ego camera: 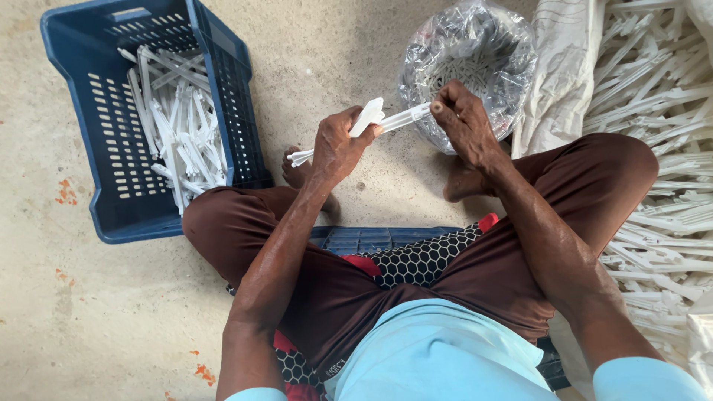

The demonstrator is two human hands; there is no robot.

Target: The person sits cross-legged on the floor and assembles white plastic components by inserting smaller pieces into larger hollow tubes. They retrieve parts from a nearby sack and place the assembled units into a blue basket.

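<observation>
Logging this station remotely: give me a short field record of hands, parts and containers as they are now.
left hand: gripping white plastic strips
right hand: pinching the same strips' far end
blue crate: on the floor to the person's left, loose white pieces inside
lined basket: ahead of the hands, clear plastic liner
pile: white plastic frames to the person's right
seat: low blue crate

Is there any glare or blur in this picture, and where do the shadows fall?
Head view: soft, even light; glare only on the clear plastic bag; faint shadow beside the blue crate; both hands, left hand and right hand, and the white plastic strip look sharp.
</observation>
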